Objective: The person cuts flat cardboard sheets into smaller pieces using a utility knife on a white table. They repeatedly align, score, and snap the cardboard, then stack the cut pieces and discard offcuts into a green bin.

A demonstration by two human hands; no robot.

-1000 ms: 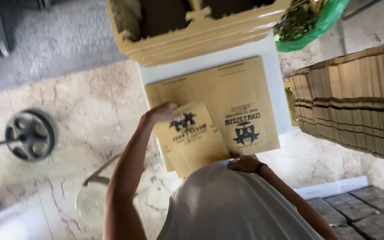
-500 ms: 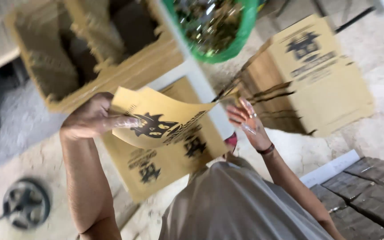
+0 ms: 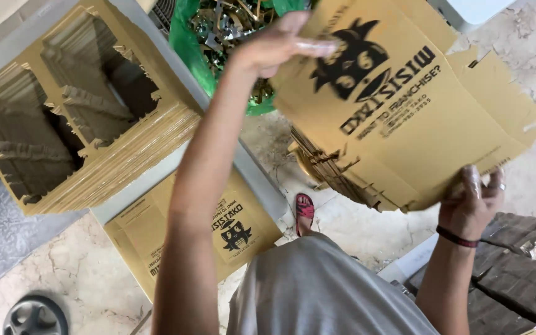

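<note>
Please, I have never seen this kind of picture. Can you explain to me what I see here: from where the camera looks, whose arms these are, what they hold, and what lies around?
There is no machine here. A person wears a camera on the head, so the single view looks down along that person's own body and arms.

Both hands hold one flat brown cardboard sheet with black print, raised in the air. The left hand grips its upper edge, and the right hand, with a dark wristband, grips its lower edge.

Below, on the stone floor, another printed sheet lies flat. To the left stands a thick stack of cut-out cardboard. At the top is a green bag full of scraps. Under the raised sheet more cardboard pieces are piled, and a foot in a red sandal shows.
</note>
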